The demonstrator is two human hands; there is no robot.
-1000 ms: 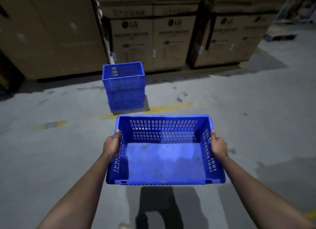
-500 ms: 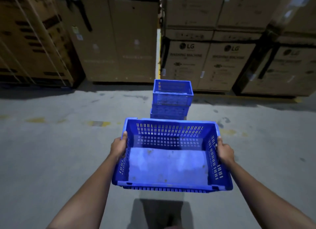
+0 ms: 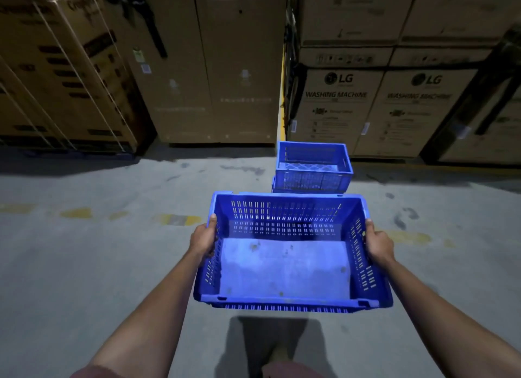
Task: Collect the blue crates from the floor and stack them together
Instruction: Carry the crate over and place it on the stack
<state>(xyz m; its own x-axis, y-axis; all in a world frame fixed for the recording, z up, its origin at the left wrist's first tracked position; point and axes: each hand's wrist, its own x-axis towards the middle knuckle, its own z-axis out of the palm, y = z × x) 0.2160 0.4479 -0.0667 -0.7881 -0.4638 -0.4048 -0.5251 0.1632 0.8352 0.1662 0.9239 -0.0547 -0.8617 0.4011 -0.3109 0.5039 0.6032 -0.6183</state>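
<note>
Grey concrete floor (image 3: pixel 84 265) with worn yellow paint marks runs up to a wall of tall cardboard boxes (image 3: pixel 352 107), some printed "LG washing machine". Held above the floor is an empty blue crate (image 3: pixel 284 267), open side up, its long axis running left to right across the view. The left hand (image 3: pixel 203 240) is clamped on its left short wall, thumb over the rim; the right hand (image 3: pixel 377 243) is clamped on the right short wall. Just beyond its far rim stands a stack of blue crates (image 3: pixel 311 169) on the floor, close to the boxes.
</note>
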